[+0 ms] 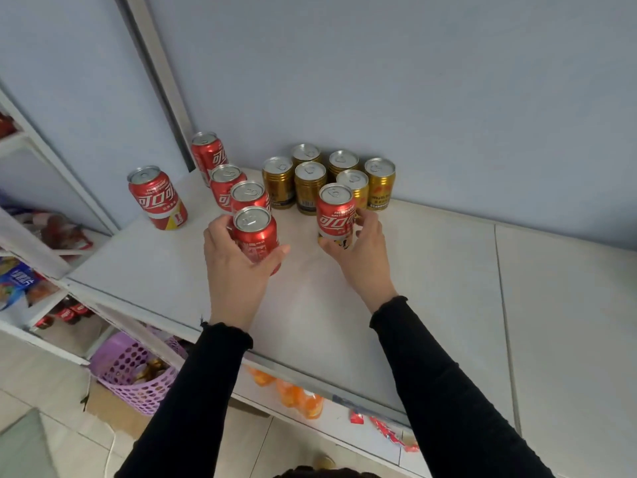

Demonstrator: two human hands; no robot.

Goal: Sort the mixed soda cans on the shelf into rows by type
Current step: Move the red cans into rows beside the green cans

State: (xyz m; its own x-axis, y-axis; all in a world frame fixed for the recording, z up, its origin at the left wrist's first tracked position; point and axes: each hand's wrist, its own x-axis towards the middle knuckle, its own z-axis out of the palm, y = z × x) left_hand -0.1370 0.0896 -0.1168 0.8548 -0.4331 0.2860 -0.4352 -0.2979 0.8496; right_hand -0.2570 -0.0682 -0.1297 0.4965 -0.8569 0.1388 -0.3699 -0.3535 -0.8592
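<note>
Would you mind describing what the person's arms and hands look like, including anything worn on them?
Both arms are covered by long, close-fitting black sleeves, the left sleeve and the right sleeve, each ending at the wrist in a slightly ruffled, wavy cuff. The left hand and right hand are bare: no gloves, and no rings, watch or bracelet visible. No logos or markings show on the fabric.

Small shop (stocked shelves [51,305]).

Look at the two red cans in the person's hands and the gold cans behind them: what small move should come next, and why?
Probably the right hand should carry its red aluminium soda can leftward to the line of red cans, because it stands directly against the cluster of gold ribbed cans. The left hand already grips another red can at that line's near end.
</note>
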